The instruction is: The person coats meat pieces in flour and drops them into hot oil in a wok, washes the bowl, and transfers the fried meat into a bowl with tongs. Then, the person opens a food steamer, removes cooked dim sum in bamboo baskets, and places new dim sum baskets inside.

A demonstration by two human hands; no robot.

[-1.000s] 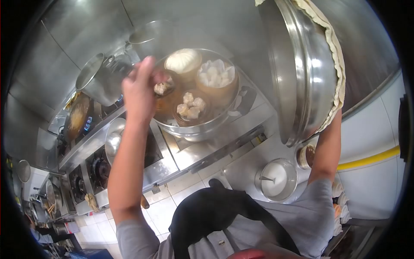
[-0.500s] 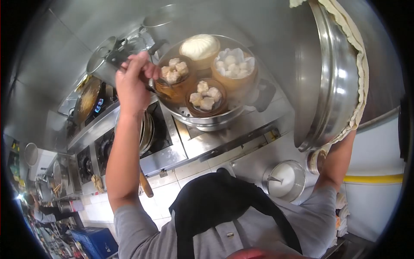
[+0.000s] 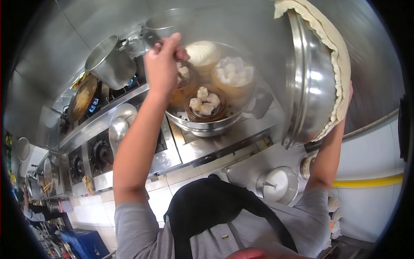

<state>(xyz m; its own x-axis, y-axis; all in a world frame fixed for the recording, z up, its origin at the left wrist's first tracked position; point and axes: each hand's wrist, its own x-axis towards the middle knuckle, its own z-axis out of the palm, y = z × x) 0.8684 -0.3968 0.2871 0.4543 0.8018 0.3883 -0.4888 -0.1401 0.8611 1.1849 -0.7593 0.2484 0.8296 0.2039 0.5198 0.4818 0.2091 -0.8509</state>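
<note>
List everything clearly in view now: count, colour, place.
Steamer: one, silver, centre, on stove
Dumpling baskets: two, brown, in steamer
Bun: one, white, steamer's rear
Paper-lined basket: one, tan, steamer's right side
Lid: one, silver, raised at right
Cloth: one, cream, around lid's edge
Pots: two, silver, upper left
Pan: one, dark, beside blue flame, left
Bowl: one, silver, white contents, lower right
Strip: one, yellow, right
Crate: one, blue, lower left
Co-worker: one, too blurred for colour, far left
Apron: one, black, bottom centre
Left hand: one, bare, above steamer's left; grip unclear
Right hand: one, bare, mostly hidden behind lid
</note>
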